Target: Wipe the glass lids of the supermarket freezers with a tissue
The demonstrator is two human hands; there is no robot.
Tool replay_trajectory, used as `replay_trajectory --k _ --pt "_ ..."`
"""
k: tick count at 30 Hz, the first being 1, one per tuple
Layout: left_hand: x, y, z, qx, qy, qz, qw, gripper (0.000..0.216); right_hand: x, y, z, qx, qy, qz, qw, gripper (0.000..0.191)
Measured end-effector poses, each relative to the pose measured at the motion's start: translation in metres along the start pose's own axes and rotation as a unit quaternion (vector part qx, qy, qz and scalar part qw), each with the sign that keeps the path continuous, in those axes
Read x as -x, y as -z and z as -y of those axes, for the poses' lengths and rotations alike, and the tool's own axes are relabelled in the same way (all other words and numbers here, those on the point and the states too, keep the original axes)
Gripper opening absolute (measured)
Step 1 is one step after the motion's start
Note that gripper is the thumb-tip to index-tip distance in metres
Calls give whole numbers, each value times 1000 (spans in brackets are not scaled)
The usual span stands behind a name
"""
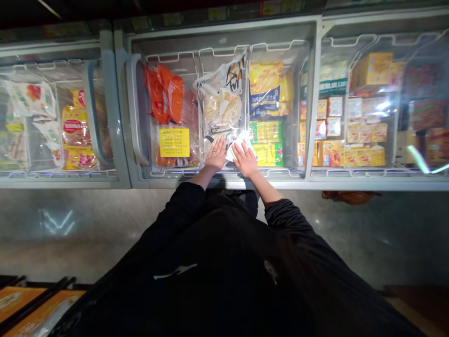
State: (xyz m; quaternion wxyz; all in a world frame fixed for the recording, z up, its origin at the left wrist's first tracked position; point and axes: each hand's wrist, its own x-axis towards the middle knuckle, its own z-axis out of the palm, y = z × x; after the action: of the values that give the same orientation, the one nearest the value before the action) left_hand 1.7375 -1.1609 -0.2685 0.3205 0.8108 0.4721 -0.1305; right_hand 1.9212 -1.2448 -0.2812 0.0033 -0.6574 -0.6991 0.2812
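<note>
My left hand (216,153) lies flat with fingers stretched out, over the front of the middle compartment of a chest freezer. Beside it, my right hand (245,160) is also flat, fingers spread forward, over a crumpled white piece (242,140) that could be a cloth or part of a bag. Whether the hands touch a glass lid or the packs below, I cannot tell. Just ahead of them is a clear and white bag of frozen food (222,105) with black print. To the right sit a yellow and blue bag (265,89) and green-yellow packs (267,144).
Orange bags (168,96) and a yellow notice (174,142) are on the left. White wire dividers separate the compartments. A grey lid handle (137,110) stands at the left. Boxed foods (329,153) fill the right freezer. Orange boxes (52,311) are at the lower left.
</note>
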Motion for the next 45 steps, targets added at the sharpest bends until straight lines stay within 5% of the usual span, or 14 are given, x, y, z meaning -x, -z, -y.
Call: replay_trajectory --k 3,6,9,13,17,21,26,29,33,36,41,45 --pt "4 -2 1 8 -3 -3 1000 79 -3 9 -25 6 33 13 999 68" --pt "8 0 3 2 -14 0 1000 79 10 8 -34 11 -59 -12 998 70" --pt "10 3 3 -6 -15 8 1000 78 35 -8 -13 14 -115 -25 993 70" --pt "9 3 1 -1 -11 4 1000 78 43 -22 21 13 -44 2 999 67" --pt "8 2 3 0 -14 4 1000 78 18 -10 9 17 34 31 999 66" --pt "8 2 3 -2 -21 1 1000 79 15 -3 -15 7 -41 2 999 69" --pt "16 -3 -1 1 -14 -5 1000 78 45 -21 9 18 -106 5 994 70" --pt "24 -10 -3 3 -8 4 1000 79 44 -24 19 25 -77 12 997 69" --pt "33 -16 -2 -2 -7 13 1000 79 26 -11 -2 11 7 9 1000 68" --pt "36 -16 -3 -8 -7 20 1000 78 26 -5 -14 8 -33 -12 999 69" --pt "37 -17 -4 -15 -4 19 1000 78 48 -21 15 13 -95 -16 995 68" --pt "35 -22 0 -11 -9 20 1000 78 33 -23 27 23 -4 15 1000 67"
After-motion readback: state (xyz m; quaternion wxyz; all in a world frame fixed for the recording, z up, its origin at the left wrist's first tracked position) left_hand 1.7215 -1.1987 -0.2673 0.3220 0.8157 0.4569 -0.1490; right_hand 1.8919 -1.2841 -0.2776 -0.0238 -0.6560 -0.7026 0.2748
